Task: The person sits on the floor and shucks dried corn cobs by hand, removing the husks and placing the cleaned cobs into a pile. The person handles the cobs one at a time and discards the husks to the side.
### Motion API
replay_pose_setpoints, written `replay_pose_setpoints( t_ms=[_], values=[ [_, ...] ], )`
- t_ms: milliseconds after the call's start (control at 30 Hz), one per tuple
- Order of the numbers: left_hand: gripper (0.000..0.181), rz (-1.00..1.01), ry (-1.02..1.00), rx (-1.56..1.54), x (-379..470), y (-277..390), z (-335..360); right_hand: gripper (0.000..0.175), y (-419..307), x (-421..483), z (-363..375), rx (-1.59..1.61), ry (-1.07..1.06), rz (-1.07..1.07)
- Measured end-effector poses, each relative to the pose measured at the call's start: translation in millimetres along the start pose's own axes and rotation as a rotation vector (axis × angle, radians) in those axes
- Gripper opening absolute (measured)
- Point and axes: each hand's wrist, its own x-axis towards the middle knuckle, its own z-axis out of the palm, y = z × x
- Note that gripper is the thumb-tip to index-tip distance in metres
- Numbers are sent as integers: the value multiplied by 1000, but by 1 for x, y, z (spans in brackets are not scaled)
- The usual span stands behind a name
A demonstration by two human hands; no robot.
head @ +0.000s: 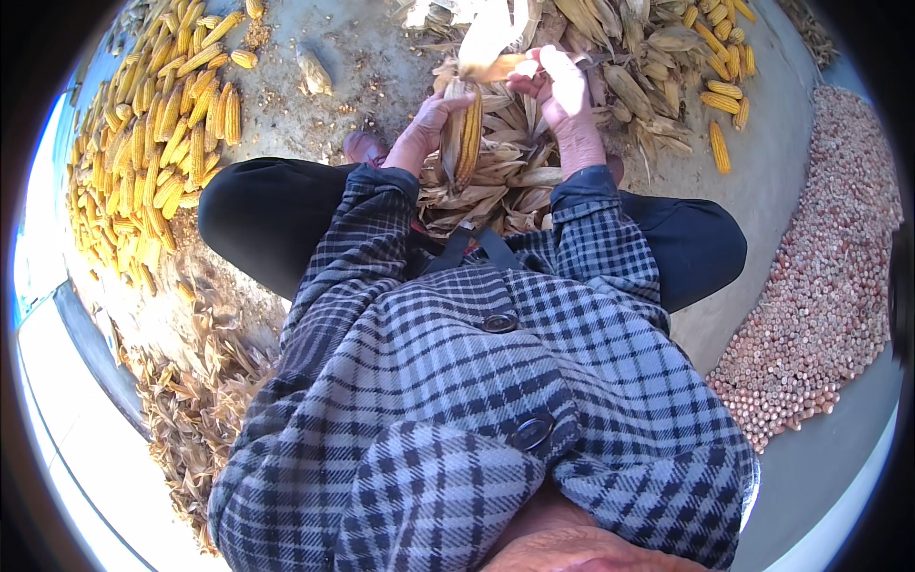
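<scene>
Between my knees, my left hand [430,123] grips a partly husked ear of corn [468,139]. Yellow kernels show along its right side, while dry husk still covers the left side. My right hand [561,89] pinches a husk strip [500,68] that is peeled back from one end of the ear. Bright sunlight washes out part of that hand and the pale husk beside it. Beneath both hands lies a heap of loose dry husks [493,204]. A thin dark tip shows beside the right fingers; what it is I cannot tell.
A large pile of husked yellow ears [171,136] lies to the left. Unhusked ears [629,89] and several bare ones [722,96] are at the front right. Stacked cobs [822,272] line the far right. More husks [189,415] lie behind at left.
</scene>
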Motion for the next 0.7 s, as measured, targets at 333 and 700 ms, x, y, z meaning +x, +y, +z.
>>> replay_pose_setpoints(
  t_ms=[333, 700],
  values=[
    [37, 147, 165, -491, 36, 8, -19, 68, 85, -53, 47, -851, 122, 159],
    [38, 214, 326, -478, 27, 13, -4, 40, 123, -37, 5, -933, 250, -214]
  ],
)
